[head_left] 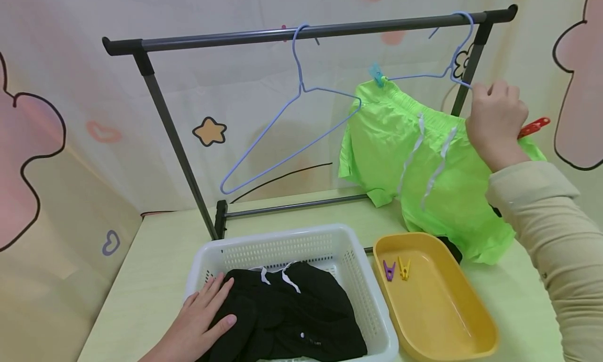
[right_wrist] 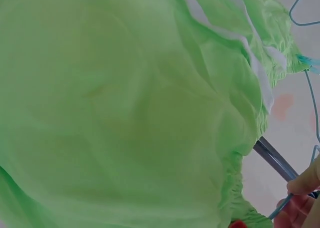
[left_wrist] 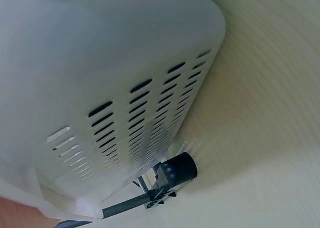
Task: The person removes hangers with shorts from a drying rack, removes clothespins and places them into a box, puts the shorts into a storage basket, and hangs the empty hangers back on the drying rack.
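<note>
Right hand [head_left: 498, 116]: the grip is pinched on the right shoulder of a blue hanger [head_left: 419, 76], thumb and fingers on its wire.
Blue hanger: its long axis runs left to right; its hook goes up over the black rail [head_left: 377, 27], near the right end.
Green shorts [head_left: 405, 147]: hang below and left of the grip; the right hand is much the nearer.
Teal clip [head_left: 376, 75]: at the shorts' upper left corner, where the hanger wire meets it.
Waistband [head_left: 400, 98]: long axis slopes from that corner down to the right, its right end lower than the grip.
Shorts' legs: point downward, leaning slightly right, with white drawstrings [head_left: 443, 151] hanging in front.
Red clip [head_left: 534, 127]: just right of the right hand; what it bites is hidden.
Left hand [head_left: 202, 312]: well apart, near and left; fingers straight, resting on a black garment [head_left: 292, 309] in the white basket [head_left: 369, 289], holding nothing.
Yellow tray [head_left: 438, 320]: on the surface [head_left: 141, 278], right of the basket, nearer than the shorts.
</note>
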Tool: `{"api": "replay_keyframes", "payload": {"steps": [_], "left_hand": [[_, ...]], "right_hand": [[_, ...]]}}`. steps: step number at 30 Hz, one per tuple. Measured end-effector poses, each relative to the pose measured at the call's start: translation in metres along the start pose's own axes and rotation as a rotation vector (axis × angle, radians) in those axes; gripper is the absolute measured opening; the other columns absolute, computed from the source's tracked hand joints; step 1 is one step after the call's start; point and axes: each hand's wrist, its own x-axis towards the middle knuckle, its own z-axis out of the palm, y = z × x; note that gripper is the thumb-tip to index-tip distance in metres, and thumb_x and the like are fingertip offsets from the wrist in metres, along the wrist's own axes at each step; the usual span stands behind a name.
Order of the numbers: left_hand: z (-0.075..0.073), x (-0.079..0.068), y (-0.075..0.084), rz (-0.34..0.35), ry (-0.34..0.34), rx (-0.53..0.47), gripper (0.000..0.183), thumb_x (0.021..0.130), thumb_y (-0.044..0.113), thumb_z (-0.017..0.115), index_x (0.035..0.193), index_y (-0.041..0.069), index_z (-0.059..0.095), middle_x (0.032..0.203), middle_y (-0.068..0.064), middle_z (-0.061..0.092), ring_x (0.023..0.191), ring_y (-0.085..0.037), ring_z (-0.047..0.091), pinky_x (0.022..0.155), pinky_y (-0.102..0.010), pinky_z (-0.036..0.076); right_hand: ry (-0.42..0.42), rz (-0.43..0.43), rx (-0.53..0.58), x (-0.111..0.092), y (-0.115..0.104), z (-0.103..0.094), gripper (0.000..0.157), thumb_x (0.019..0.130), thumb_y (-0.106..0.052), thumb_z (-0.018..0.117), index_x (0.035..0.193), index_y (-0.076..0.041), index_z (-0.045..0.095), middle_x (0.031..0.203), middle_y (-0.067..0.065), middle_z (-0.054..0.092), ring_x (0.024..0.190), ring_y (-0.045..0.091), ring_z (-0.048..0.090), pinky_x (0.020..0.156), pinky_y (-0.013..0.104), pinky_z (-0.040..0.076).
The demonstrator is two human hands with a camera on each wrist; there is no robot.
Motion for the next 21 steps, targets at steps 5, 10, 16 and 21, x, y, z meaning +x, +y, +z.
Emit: {"api": "replay_keyframes", "payload": {"steps": [5, 10, 16, 21], "left_hand": [[0.001, 0.0, -0.001, 0.0, 0.011, 0.001, 0.064, 0.086, 0.05, 0.046, 0.138, 0.014, 0.031, 0.144, -0.011, 0.025, 0.132, -0.034, 0.021, 0.097, -0.053, 0.02], [0.001, 0.0, -0.002, -0.003, 0.018, 0.011, 0.065, 0.086, 0.05, 0.046, 0.137, 0.014, 0.032, 0.144, -0.011, 0.026, 0.132, -0.034, 0.022, 0.097, -0.053, 0.021], [0.001, 0.0, -0.002, 0.0, 0.014, 0.013, 0.065, 0.086, 0.05, 0.046, 0.137, 0.014, 0.032, 0.144, -0.011, 0.026, 0.132, -0.033, 0.023, 0.097, -0.052, 0.021], [0.002, 0.0, -0.002, -0.008, 0.011, 0.019, 0.066, 0.085, 0.052, 0.045, 0.138, 0.015, 0.031, 0.144, -0.01, 0.026, 0.132, -0.033, 0.023, 0.098, -0.052, 0.021]], "right_hand": [[-0.033, 0.01, -0.015, 0.002, 0.0, -0.003, 0.023, 0.073, 0.006, 0.034, 0.094, 0.01, 0.043, 0.087, 0.028, 0.038, 0.075, 0.044, 0.035, 0.041, 0.039, 0.021], [-0.049, 0.03, -0.025, 0.003, 0.001, -0.003, 0.021, 0.073, 0.005, 0.034, 0.092, 0.012, 0.041, 0.088, 0.03, 0.038, 0.075, 0.045, 0.036, 0.04, 0.04, 0.021], [-0.032, 0.068, -0.026, 0.006, 0.007, -0.005, 0.022, 0.074, 0.003, 0.032, 0.092, 0.013, 0.04, 0.089, 0.032, 0.038, 0.078, 0.049, 0.037, 0.041, 0.047, 0.025], [-0.055, 0.096, -0.042, 0.011, 0.01, -0.014, 0.022, 0.078, 0.001, 0.031, 0.094, 0.013, 0.04, 0.09, 0.032, 0.036, 0.079, 0.047, 0.035, 0.043, 0.046, 0.025]]}}
